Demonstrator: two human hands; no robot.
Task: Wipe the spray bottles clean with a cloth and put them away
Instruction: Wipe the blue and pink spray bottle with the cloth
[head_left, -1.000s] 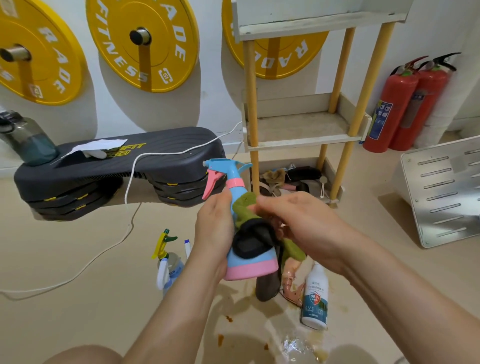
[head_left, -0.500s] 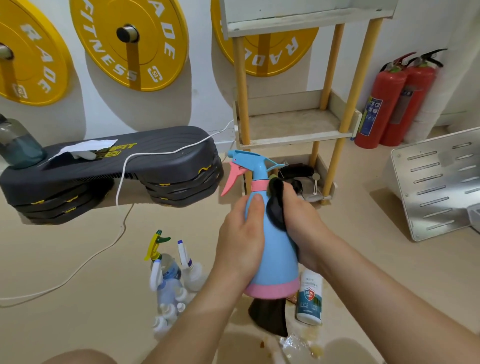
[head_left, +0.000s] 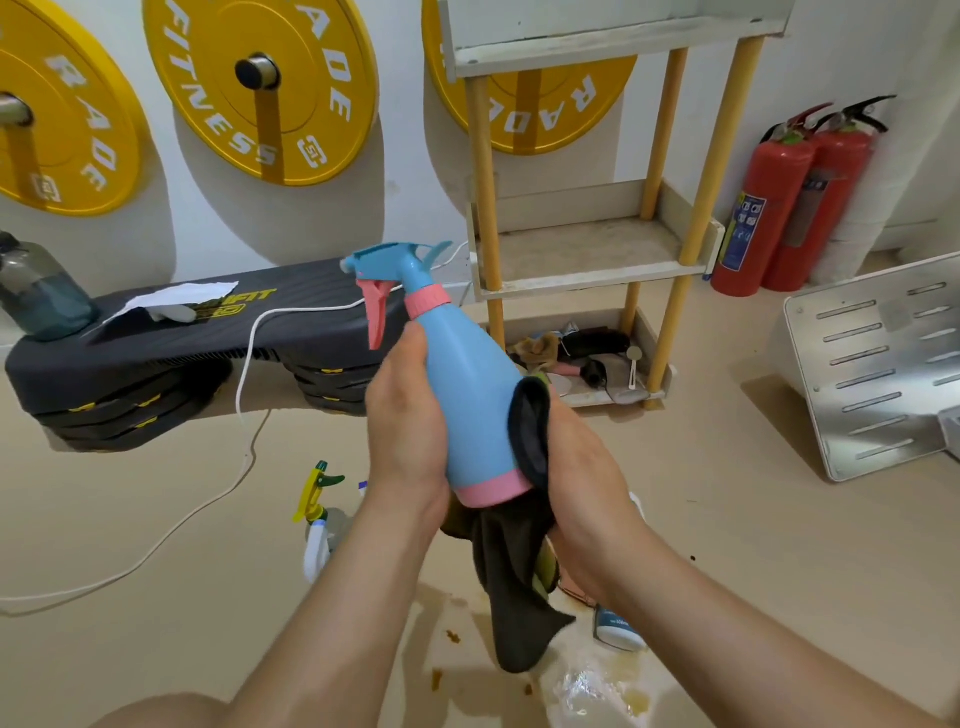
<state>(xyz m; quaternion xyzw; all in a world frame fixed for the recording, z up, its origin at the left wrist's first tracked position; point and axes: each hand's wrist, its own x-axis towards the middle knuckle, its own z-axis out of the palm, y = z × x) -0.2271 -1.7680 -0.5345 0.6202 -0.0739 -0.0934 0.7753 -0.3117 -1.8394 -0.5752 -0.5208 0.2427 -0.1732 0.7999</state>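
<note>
Blue spray bottle is in mid-air over the floor, tilted nozzle-left. Left hand grips the body, thumb up near the neck. I read that as the anchor, so the bottle doesn't spin under the wipe. Right hand grips the dark cloth and presses it on the bottle's right flank by the pink base; the tail hangs loose. Shelf unit is just behind, the likely drop-off. Reach is straight forward between the yellow posts, low lip on the tier's side. Below: more spray bottles and a wet spill. Keep the tail out of it.
</note>
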